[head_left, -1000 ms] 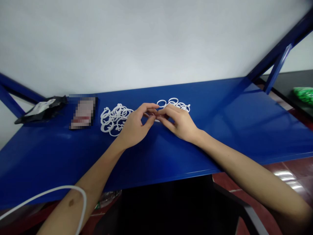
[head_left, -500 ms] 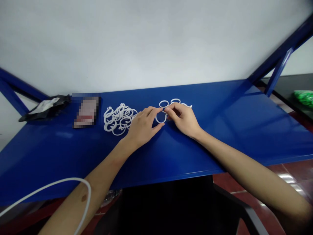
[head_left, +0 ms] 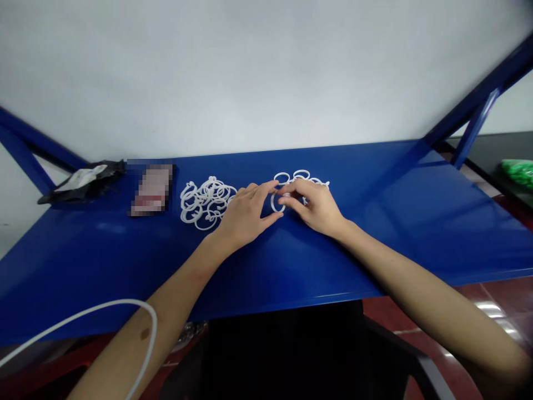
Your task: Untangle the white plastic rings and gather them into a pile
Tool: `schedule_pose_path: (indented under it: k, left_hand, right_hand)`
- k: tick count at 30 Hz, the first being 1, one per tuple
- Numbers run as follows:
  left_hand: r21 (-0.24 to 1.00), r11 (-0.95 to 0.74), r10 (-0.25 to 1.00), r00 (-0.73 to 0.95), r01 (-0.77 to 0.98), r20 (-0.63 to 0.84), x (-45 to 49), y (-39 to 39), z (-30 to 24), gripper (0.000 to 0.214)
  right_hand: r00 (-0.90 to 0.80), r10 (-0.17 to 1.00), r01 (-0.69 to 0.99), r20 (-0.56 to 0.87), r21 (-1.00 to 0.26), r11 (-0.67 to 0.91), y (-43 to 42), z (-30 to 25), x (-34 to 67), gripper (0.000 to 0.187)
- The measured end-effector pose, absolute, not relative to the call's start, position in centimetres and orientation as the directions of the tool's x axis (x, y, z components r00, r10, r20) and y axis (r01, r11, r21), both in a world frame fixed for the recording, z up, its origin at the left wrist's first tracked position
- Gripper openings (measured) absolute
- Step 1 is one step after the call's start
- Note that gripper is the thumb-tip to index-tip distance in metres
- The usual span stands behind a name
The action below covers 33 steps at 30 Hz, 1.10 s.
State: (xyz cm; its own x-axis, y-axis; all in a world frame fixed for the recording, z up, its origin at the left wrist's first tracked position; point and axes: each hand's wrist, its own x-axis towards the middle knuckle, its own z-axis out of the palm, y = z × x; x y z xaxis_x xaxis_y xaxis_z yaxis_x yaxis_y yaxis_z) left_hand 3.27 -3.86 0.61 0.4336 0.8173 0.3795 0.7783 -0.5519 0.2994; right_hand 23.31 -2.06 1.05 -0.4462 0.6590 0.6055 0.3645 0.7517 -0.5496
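Note:
A thin white ring (head_left: 272,203) lies between my two hands near the middle of the blue table. My left hand (head_left: 245,214) rests at its left side, thumb and index finger spread apart by the ring's near and far edges. From the right, my right hand (head_left: 314,205) has thumb and index finger closed in on the same ring, partly covering it. Just beyond the fingers lie a few more white rings (head_left: 301,175), some hidden behind the right hand. Left of my left hand is a loose heap of white rings (head_left: 202,206), several with small knobbed ends.
A pixelated phone-like object (head_left: 152,189) and a black plastic package (head_left: 83,180) with a white label lie at the table's left. A white cable (head_left: 104,303) arcs over my left forearm. Blue frame bars (head_left: 474,130) rise at both ends, with a pale wall behind.
My right thumb and index finger have shifted slightly left over the ring and now cover more of it. My left hand has hardly moved. The whole view has shifted a little.

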Motion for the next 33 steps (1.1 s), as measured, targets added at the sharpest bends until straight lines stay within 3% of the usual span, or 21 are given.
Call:
schedule_pose_path:
  k: [6,8,12,15,20,23,27,30,33]
  left_hand:
    - [0.279,-0.62,0.78,0.539,0.733,0.317,0.5,-3.0,3.1,0.043]
    - [0.213,-0.55,0.822,0.479,0.808,0.308,-1.6,-2.3,4.1,0.043]
    - [0.021,-0.404,0.896,0.391,0.914,0.207,-4.8,-1.4,4.8,0.04]
    - [-0.009,-0.384,0.909,0.38,0.923,0.173,-5.3,-1.3,4.2,0.026]
    - [0.045,-0.406,0.895,0.387,0.913,0.223,-5.1,-1.0,3.4,0.006]
    - [0.07,-0.432,0.861,0.388,0.899,0.329,-4.5,-1.1,3.6,0.009]
    - [0.228,-0.439,0.861,0.334,0.869,0.383,-2.0,-2.1,3.9,0.009]
    - [0.446,-0.49,0.87,0.387,0.749,0.306,0.3,-3.2,3.9,0.017]
    - [0.548,-0.507,0.86,0.433,0.665,0.27,1.8,-3.9,3.6,0.019]
  right_hand:
    - [-0.353,0.703,0.375,0.617,-0.595,0.711,-1.8,1.6,23.6,0.014]
    - [-0.299,0.722,0.404,0.624,-0.603,0.688,-1.5,1.7,24.0,0.014]
    - [-0.218,0.751,0.561,0.624,-0.55,0.619,-0.6,1.4,24.7,0.012]
    - [-0.215,0.788,0.724,0.577,-0.448,0.525,0.1,1.0,25.2,0.008]
    - [-0.234,0.789,0.894,0.568,-0.193,0.404,0.4,0.8,25.7,0.014]
    - [-0.246,0.757,0.894,0.605,-0.159,0.418,0.2,1.0,25.5,0.016]
    - [-0.395,0.662,0.74,0.637,-0.206,0.64,-1.1,1.8,24.6,0.022]
    - [-0.525,0.557,0.572,0.644,-0.218,0.791,-2.3,2.4,23.8,0.027]
    - [-0.594,0.5,0.425,0.631,-0.282,0.86,-3.0,2.5,23.3,0.023]
